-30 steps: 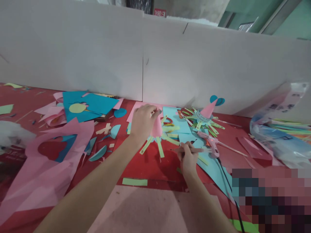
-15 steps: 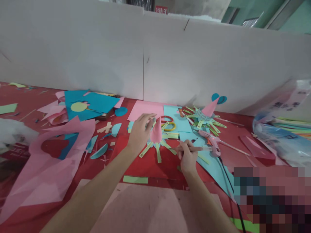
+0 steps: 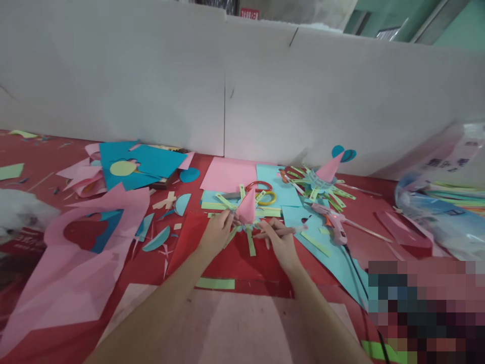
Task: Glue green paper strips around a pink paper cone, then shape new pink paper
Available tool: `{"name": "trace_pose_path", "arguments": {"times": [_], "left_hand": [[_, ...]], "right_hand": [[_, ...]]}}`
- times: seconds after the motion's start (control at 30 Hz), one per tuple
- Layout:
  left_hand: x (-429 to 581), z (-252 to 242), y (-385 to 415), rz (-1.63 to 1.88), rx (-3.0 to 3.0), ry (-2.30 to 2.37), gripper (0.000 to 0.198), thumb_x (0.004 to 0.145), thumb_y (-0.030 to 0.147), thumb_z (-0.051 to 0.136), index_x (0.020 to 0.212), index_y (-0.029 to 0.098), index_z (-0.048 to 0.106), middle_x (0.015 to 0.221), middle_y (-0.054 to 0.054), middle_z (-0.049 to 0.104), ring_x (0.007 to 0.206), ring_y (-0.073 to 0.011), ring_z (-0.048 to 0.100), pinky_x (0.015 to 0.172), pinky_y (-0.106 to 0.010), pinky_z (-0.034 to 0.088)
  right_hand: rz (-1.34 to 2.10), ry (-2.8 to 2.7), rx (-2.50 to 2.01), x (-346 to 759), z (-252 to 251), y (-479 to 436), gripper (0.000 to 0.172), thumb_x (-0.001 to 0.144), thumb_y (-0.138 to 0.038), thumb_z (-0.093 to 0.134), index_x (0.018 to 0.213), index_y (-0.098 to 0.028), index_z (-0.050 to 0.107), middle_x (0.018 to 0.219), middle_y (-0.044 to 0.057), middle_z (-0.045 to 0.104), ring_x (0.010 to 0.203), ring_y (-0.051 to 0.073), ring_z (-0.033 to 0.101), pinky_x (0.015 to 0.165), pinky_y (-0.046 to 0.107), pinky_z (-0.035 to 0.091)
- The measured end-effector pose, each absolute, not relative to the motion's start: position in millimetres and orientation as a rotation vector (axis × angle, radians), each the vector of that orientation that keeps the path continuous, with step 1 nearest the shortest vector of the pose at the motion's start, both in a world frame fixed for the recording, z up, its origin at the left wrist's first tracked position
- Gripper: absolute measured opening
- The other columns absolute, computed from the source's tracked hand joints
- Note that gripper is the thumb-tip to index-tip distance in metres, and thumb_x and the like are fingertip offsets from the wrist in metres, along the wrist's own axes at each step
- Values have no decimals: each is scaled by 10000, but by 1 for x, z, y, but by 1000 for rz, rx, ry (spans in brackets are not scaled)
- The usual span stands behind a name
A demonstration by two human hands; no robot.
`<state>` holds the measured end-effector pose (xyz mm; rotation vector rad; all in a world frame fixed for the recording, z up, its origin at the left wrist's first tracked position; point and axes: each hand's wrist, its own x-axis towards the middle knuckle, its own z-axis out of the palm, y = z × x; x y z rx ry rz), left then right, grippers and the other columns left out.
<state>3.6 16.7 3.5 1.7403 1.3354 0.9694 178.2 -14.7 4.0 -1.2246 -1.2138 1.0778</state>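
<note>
A pink paper cone point(image 3: 247, 208) stands on a light blue round base with pale green paper strips point(image 3: 251, 243) spreading out from it. My left hand point(image 3: 216, 233) is closed at the craft's left edge, fingertips pinching it low beside the cone. In my right hand point(image 3: 281, 243) is a pen point(image 3: 282, 232), held in a writing grip with its tip near the front right strips. Scissors point(image 3: 267, 197) with red and yellow handles lie just behind the cone, partly hidden by it. A red sheet point(image 3: 223, 260) lies under the craft.
A second cone craft point(image 3: 328, 172) with blue discs stands at back right. Nearer is a pink glue gun point(image 3: 336, 225) with a black cord. Cut pink paper point(image 3: 81, 283) and blue scraps point(image 3: 157, 238) lie left; a plastic bag point(image 3: 435, 187) lies right. A white board point(image 3: 151, 86) stands behind.
My left hand has come down from above the craft to its left edge and pinches it. My right hand has shifted slightly left with the pen, closer to the strips.
</note>
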Motion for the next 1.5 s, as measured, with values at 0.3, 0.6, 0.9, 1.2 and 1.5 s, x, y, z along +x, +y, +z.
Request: {"name": "trace_pose_path", "arguments": {"times": [0.3,0.6,0.9,1.2,1.5], "left_hand": [[2,11,13,1004,1688,1285,244,857,268,338,787,200,561,814,-15,678,800,-150,625,750,-249,455],[2,11,13,1038,1620,1251,246,862,293,327,793,207,548,820,-15,677,820,-161,623,770,-257,444],[4,8,14,1049,1615,1279,241,867,280,328,790,209,545,806,-5,668,822,-157,613,760,-256,431],[0,4,18,1410,1336,1290,249,867,274,316,828,182,544,831,-27,621,764,-147,573,723,-251,442],[3,11,10,1129,1475,1251,448,882,358,256,539,181,484,517,-9,567,522,-125,524,576,-235,398]], "right_hand": [[1058,-1089,-1235,179,0,-1,333,804,-395,525,550,-188,464,412,-26,576,281,61,348,349,208,274],[884,-1060,-1243,175,-1,-4,326,797,-387,549,543,-210,449,422,-50,551,400,112,519,614,283,481],[900,-1167,-1291,175,4,-6,306,820,-403,518,594,-204,462,396,-78,443,370,94,451,488,237,393],[956,-1172,-1310,174,7,-5,276,812,-376,537,611,-213,439,382,-72,472,423,122,517,498,227,364],[952,-1193,-1317,176,2,-4,295,818,-387,529,600,-209,442,412,-58,516,414,120,525,492,228,356]]}}
